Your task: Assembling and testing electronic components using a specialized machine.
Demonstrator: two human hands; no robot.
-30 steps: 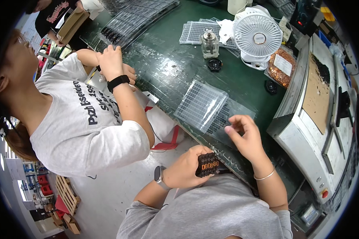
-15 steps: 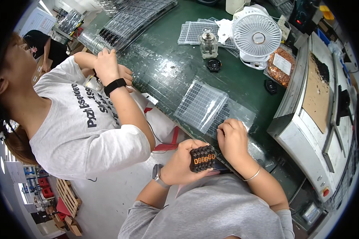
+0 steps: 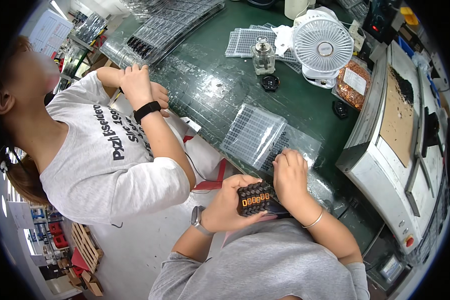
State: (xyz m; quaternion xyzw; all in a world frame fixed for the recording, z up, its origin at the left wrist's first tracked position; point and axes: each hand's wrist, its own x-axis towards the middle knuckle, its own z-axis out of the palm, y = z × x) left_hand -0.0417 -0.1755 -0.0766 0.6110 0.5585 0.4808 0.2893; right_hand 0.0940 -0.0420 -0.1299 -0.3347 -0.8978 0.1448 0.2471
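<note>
My left hand (image 3: pixel 224 207) is wrapped round a black block-like piece (image 3: pixel 255 201) with rows of dark knobs and one row of orange rectangular frames. To the right of it, my right hand (image 3: pixel 291 176) rests at the lower edge of a clear plastic sheet (image 3: pixel 252 137). Its fingers are curled together, and whatever they pinch is hidden. The sheet lies on the green table (image 3: pixel 200 75) and carries rows of small black rectangular frames, densest on the part beside my right fingertips.
A white fan (image 3: pixel 324 47), a glass bottle (image 3: pixel 263 56) and two black round parts stand or lie beyond. A bag of orange pieces (image 3: pixel 352 84) is beside a white machine (image 3: pixel 380 150) on the right. A co-worker (image 3: pixel 112 150) sits close on my left, arms on the table edge.
My right hand has shifted slightly left, and its fingers are curled more closely. My left hand keeps the black piece in place. The co-worker's head has turned a little.
</note>
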